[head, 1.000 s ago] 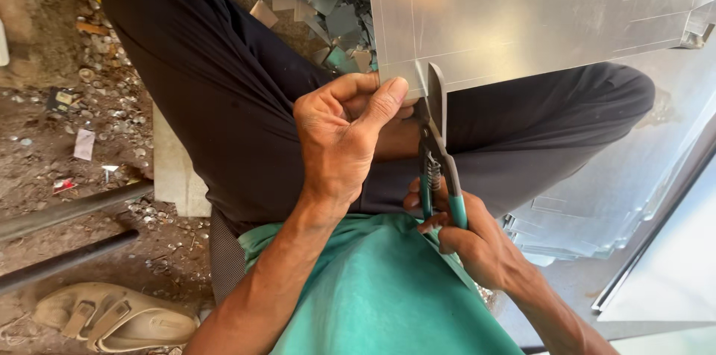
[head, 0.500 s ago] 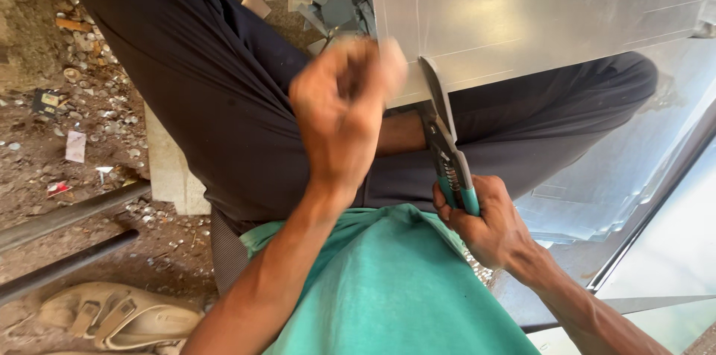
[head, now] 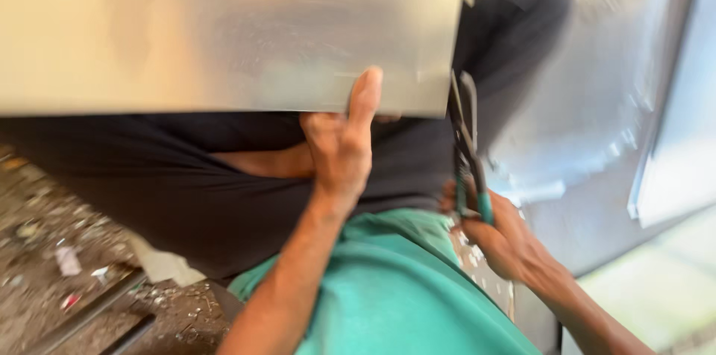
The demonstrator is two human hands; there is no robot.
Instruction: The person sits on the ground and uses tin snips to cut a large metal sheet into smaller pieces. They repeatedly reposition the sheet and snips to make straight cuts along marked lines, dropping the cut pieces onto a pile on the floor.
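While the whole view is smeared by blur, the main things can still be told apart: a large flat metal sheet [head: 224, 27], dull silver with a warm sheen toward its left end, fills the upper left of the head view and hangs over the person's lap. Its lower edge runs nearly level across the picture, and its right edge drops straight down just left of the tin snips [head: 468, 148]. At that lower edge the left hand [head: 341, 148] grips the sheet, thumb pressed up flat on the near face and the other fingers folded out of sight behind it (how far they wrap cannot be made out). Held upright in the right hand [head: 498, 234], the snips have teal-covered handles low in the fist and grey blades pointing up, standing just beside the sheet's right edge; whether the blades touch the metal is lost in the blur. That hand is closed around the handles. Dark trousers [head: 179, 183] cross the middle of the view beneath the sheet, and a green shirt [head: 388, 295] fills the bottom centre. More pale sheet metal [head: 597, 101] lies off to the right, and the dirt ground [head: 52, 265] at lower left is littered with small scraps.
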